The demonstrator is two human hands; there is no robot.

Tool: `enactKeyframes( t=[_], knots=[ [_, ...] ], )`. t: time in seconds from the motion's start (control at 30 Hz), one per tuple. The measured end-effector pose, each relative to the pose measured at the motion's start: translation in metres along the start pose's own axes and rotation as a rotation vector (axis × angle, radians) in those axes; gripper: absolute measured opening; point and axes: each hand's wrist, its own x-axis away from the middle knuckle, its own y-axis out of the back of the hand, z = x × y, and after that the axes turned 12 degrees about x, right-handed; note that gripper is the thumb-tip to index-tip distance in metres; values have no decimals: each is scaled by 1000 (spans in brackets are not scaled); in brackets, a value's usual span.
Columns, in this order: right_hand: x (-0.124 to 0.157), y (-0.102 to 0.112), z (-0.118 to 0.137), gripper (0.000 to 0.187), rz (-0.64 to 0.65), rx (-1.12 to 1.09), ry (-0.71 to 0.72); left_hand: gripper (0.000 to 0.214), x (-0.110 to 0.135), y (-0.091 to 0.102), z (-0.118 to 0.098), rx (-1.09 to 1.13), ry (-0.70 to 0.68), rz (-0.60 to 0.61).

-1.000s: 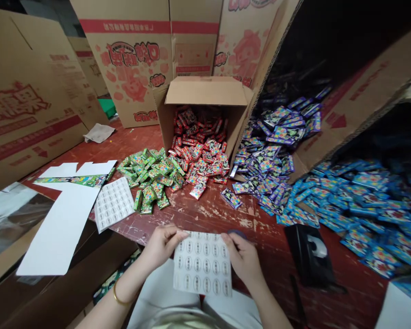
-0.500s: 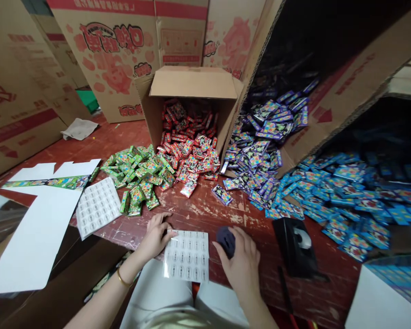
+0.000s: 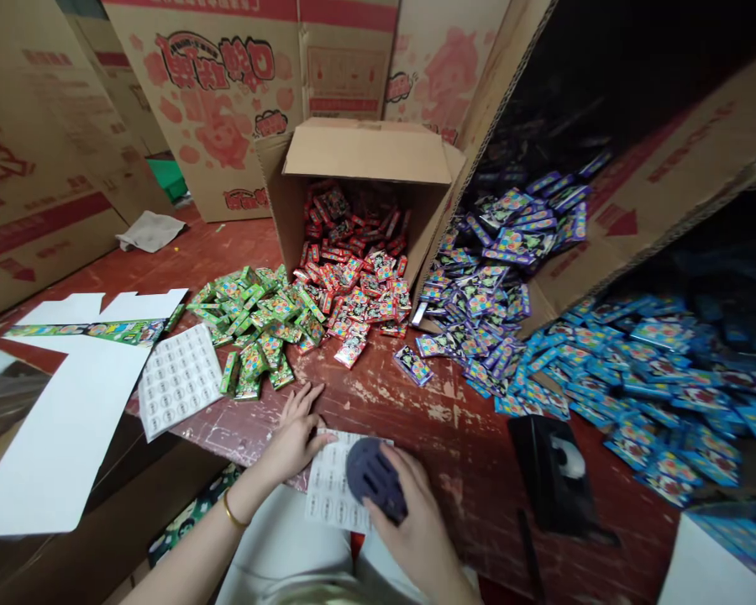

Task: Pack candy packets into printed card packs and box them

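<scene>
My right hand (image 3: pixel 419 525) is closed around a dark purple-grey round object (image 3: pixel 376 477) with slots in its face. That object is over the right half of a white sheet of oval stickers with dark print (image 3: pixel 328 483), hiding part of it. Whether it touches the stickers, I cannot tell. The sheet extends past the table's front edge, above my lap. At the sheet's upper left corner, my left hand (image 3: pixel 295 441) holds it with thumb and forefinger; the other fingers lie stretched on the red table (image 3: pixel 239 428).
A stack of sticker sheets (image 3: pixel 180 378) and a white card cutout (image 3: pixel 63 428) lie left. Small packets spread ahead in piles: green (image 3: pixel 258 319), red (image 3: pixel 353 294), purple (image 3: pixel 485 302), blue (image 3: pixel 643 361). A black tape dispenser (image 3: pixel 554 470) is at right. Cardboard boxes (image 3: pixel 369 151) stand behind.
My right hand has moved left with the round object, from the table beside the sticker sheet to over it. The left hand stays at the sheet's corner. The whole view has shifted slightly.
</scene>
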Motion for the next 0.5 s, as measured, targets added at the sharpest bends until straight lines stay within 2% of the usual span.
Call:
enactKeyframes(
  t=[0.1, 0.23, 0.3, 0.4, 0.5],
  knots=[
    [12, -27, 3, 49, 74, 36, -6, 25, -3, 1, -3, 2, -16, 20],
    [25, -49, -5, 49, 64, 67, -43, 19, -3, -1, -4, 8, -31, -1],
    [29, -49, -7, 49, 65, 52, -53, 23, -1, -3, -4, 18, -29, -22],
    [31, -42, -10, 50, 89, 16, -102, 42, 4, -1, -9, 65, -4, -56],
    [27, -31, -15, 42, 41, -33, -149, 44, 17, 6, -21, 105, 8, -130]
  ],
)
